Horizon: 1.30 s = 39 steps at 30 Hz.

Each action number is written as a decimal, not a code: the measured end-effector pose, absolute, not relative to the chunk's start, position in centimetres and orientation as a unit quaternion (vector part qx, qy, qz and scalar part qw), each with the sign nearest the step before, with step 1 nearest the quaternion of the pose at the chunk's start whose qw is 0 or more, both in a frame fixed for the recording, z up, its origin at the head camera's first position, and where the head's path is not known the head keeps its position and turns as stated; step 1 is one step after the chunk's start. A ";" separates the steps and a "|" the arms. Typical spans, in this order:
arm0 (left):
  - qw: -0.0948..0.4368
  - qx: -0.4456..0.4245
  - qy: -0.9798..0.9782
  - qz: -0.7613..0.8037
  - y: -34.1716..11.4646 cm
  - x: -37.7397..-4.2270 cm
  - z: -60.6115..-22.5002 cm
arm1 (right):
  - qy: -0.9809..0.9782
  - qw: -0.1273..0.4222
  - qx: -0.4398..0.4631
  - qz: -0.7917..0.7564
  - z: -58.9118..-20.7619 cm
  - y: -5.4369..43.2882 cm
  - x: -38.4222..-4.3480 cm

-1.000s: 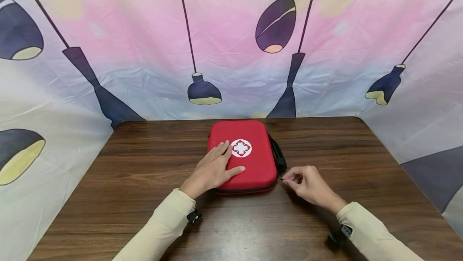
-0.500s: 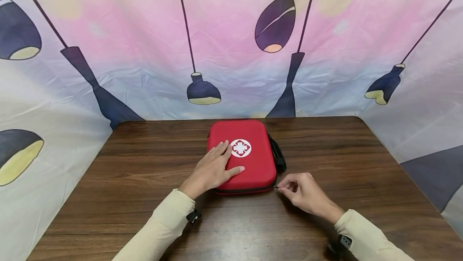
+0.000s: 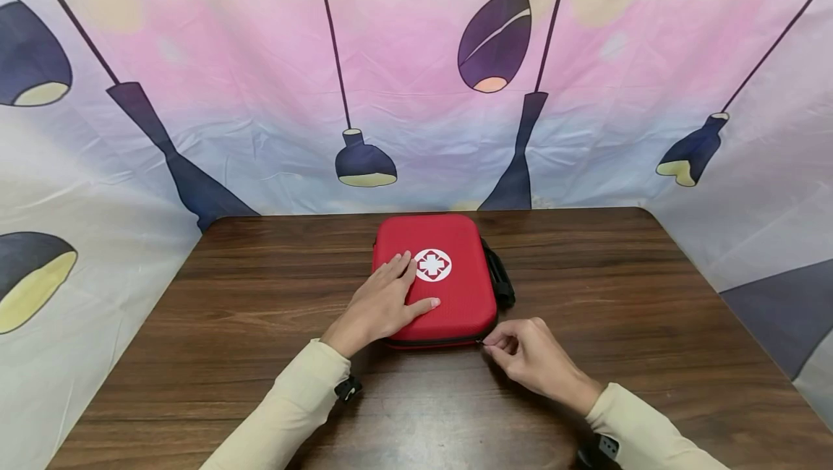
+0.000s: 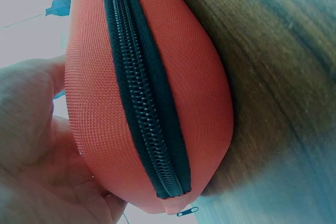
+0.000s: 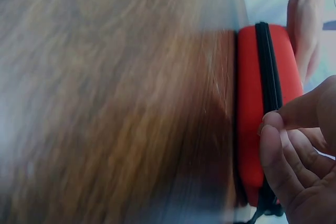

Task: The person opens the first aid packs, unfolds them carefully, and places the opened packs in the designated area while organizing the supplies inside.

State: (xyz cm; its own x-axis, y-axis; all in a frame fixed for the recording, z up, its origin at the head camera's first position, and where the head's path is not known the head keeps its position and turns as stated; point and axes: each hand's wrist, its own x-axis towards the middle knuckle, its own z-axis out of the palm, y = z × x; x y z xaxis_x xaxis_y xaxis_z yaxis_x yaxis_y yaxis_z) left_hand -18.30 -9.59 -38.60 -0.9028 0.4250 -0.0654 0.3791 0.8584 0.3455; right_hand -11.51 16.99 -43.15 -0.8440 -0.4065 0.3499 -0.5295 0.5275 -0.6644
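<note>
A red first-aid case [image 3: 455, 304] with a white cross emblem lies flat on the wooden table. My left hand [image 3: 380, 304] rests on its lid at the left, fingers spread and straight. At the near right corner, my right hand [image 3: 536, 358] pinches the zipper pull between thumb and forefinger; the fingertips hide most of the pull. The black zipper [image 4: 139, 93] runs round the side of the case, its teeth meshed in the left wrist view. In the right wrist view, the pinching fingertips sit right against the zipper band [image 5: 269, 72].
A black carry handle [image 3: 497, 275] sticks out from the case's right side. The dark wooden table [image 3: 260, 275] spreads around it, its far edge against a printed cloth backdrop [image 3: 416, 94]. Black wrist cameras [image 3: 348, 388] sit at the sleeves.
My right hand has drawn the zipper pull round the near right corner, toward me and then left along the front edge. The left hand stays in place on the lid.
</note>
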 end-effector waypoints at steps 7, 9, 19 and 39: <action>0.065 0.210 0.961 0.166 -9.6 -18.3 -38.7 | -0.866 0.086 0.287 0.400 -43.2 15.3 -11.5; 0.064 0.209 0.962 0.166 -9.7 -18.3 -38.6 | -0.865 0.090 0.288 0.400 -43.2 15.0 -11.5; 0.067 0.207 0.961 0.170 -9.7 -18.3 -38.6 | -0.865 0.100 0.288 0.397 -43.2 14.2 -11.4; 0.031 0.217 0.966 0.139 -10.0 -17.4 -38.2 | -0.884 0.147 0.276 0.347 -43.0 15.5 -12.0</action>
State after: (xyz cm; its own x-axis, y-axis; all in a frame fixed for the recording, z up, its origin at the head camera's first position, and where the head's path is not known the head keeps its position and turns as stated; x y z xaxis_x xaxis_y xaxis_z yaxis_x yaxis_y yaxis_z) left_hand -17.43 -10.00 -38.17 -0.9036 0.4284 0.0015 0.4113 0.8666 0.2825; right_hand -12.00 15.52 -42.98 -0.8046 -0.3852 0.4519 -0.5898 0.6066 -0.5331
